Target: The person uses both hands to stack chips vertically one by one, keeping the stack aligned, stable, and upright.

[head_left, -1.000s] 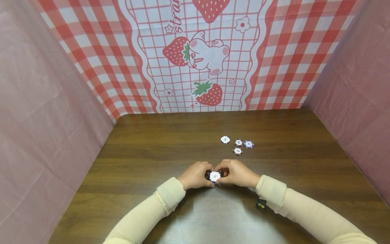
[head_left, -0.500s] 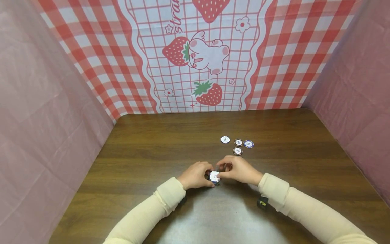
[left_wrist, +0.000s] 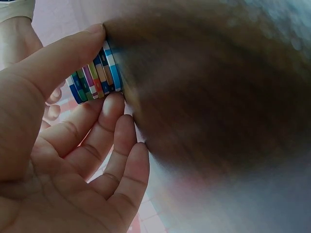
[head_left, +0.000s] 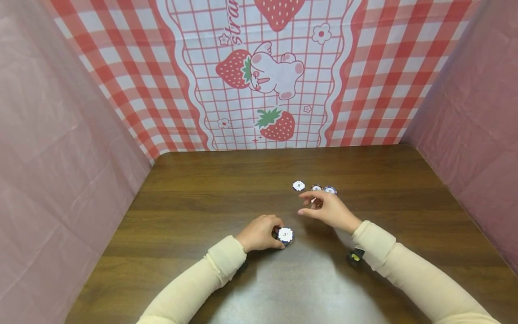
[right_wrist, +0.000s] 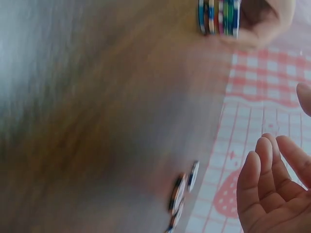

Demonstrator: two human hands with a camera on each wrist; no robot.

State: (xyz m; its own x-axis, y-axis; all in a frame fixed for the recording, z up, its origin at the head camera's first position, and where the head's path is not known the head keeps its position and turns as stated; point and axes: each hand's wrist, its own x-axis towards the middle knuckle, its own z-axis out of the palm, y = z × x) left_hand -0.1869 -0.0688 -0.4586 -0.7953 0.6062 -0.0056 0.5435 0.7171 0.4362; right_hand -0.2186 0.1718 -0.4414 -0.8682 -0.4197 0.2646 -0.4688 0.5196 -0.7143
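Observation:
My left hand (head_left: pixel 261 232) grips a short stack of poker chips (head_left: pixel 285 234) between thumb and fingers. In the left wrist view the stack (left_wrist: pixel 95 73) shows several coloured edges: blue, green, purple, red and brown. A white chip marked with a 5 lies on top. My right hand (head_left: pixel 329 210) hangs over the table near the loose chips, fingers spread from the thumb and nothing between them. A white chip (head_left: pixel 298 185) lies just beyond its fingertips. A brown-edged chip (head_left: pixel 316 187) and a blue-edged chip (head_left: pixel 330 190) lie behind it. Another brown-edged chip is mostly hidden by this hand.
The brown wooden table (head_left: pixel 202 189) spreads under both arms. A red-and-white strawberry cloth (head_left: pixel 279 90) hangs at its far edge. Pink curtains flank it, one on the left (head_left: pixel 60 157) and one on the right (head_left: pixel 465 112).
My right hand has let go of the stack and moved away, forward and right, to the loose chips. The left hand has stayed in place with its grip on the stack.

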